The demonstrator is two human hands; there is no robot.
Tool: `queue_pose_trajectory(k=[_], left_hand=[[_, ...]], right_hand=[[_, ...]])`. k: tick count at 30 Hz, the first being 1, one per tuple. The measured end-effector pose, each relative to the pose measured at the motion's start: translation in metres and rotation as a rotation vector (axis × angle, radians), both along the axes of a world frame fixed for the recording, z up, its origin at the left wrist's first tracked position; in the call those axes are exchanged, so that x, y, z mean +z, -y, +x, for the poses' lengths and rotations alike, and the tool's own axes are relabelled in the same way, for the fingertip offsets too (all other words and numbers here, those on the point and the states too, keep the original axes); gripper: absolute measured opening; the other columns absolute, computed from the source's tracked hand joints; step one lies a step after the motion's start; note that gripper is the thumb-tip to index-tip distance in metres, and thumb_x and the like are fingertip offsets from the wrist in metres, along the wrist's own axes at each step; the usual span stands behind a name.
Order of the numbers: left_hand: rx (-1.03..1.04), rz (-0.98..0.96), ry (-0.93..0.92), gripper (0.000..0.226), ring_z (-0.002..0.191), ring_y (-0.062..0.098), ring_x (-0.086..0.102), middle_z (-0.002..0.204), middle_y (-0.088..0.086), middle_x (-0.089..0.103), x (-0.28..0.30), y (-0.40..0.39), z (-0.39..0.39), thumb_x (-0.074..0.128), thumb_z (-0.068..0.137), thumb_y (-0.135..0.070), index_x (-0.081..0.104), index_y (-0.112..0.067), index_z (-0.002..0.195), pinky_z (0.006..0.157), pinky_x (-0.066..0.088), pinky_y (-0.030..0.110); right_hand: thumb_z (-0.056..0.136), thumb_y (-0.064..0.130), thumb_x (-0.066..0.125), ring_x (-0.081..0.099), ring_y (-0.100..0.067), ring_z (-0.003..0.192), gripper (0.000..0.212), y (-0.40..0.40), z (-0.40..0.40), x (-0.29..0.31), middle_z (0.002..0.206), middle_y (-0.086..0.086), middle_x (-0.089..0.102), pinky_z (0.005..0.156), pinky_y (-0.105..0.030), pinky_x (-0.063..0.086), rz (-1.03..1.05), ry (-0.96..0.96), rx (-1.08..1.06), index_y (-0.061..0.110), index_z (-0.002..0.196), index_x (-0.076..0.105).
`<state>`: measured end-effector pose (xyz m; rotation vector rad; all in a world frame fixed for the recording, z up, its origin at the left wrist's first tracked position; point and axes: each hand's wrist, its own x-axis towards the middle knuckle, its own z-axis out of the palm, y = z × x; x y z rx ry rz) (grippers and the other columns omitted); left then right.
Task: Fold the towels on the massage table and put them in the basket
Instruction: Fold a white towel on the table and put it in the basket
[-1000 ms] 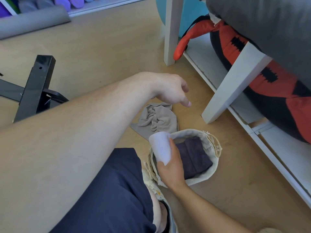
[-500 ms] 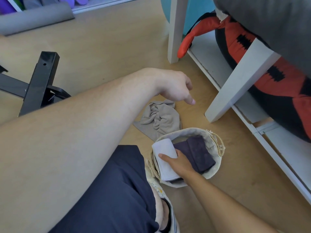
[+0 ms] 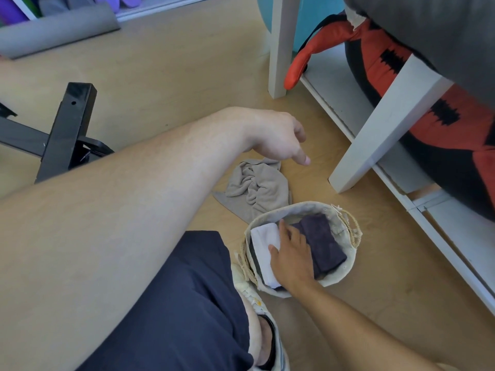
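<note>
A cream fabric basket (image 3: 345, 269) stands on the wooden floor beside my knee. Inside it a folded dark purple towel (image 3: 325, 243) lies on the right and a folded white towel (image 3: 263, 249) on the left. My right hand (image 3: 293, 254) rests flat on both, fingers straight, thumb on the white one. A crumpled beige towel (image 3: 258, 187) lies on the floor just behind the basket. My left hand (image 3: 281, 137) hovers above the beige towel with loosely curled fingers and holds nothing.
White slanted table legs (image 3: 385, 129) and a low white shelf run along the right, with a red and black bag (image 3: 455, 124) under the table. A black metal frame (image 3: 67, 129) stands at the left, a grey roll (image 3: 53, 30) at the far left.
My right hand has lowered the white towel from upright at the basket's rim down into the basket and now lies flat on it. My left hand has stayed hovering.
</note>
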<state>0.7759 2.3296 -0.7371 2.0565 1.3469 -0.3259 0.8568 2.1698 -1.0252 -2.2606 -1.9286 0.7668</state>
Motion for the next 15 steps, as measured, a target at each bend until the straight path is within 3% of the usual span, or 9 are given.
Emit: queue_pose_trajectory(k=[3,8,15], left_hand=[[-0.001,-0.003,0.003,0.064,0.134,0.021,0.049,0.149,-0.005,0.049,0.000,-0.001,0.000,0.066,0.092,-0.047,0.044,-0.027,0.150,0.106,0.041,0.032],[0.003,-0.009,0.004,0.064,0.132,0.020,0.050,0.148,-0.005,0.050,-0.001,0.000,-0.001,0.067,0.092,-0.047,0.045,-0.028,0.149,0.107,0.042,0.034],[0.011,-0.023,0.007,0.064,0.132,0.020,0.050,0.148,-0.005,0.050,-0.002,0.000,-0.002,0.066,0.092,-0.047,0.044,-0.028,0.149,0.106,0.042,0.032]], right_hand=[[0.102,0.032,0.031,0.032,-0.025,0.148,0.056,0.011,-0.007,-0.012,0.162,-0.002,0.030,0.115,-0.039,0.032,0.237,0.078,0.290,0.016,0.155,0.030],[0.097,0.029,0.031,0.016,-0.030,0.153,0.063,0.019,-0.005,-0.036,0.166,-0.005,0.021,0.119,-0.048,0.014,0.229,0.194,0.607,0.008,0.157,0.026],[0.094,0.032,0.024,0.008,-0.027,0.153,0.066,0.005,-0.013,-0.046,0.163,-0.007,0.029,0.121,-0.049,0.007,0.085,0.290,0.590,0.007,0.154,0.033]])
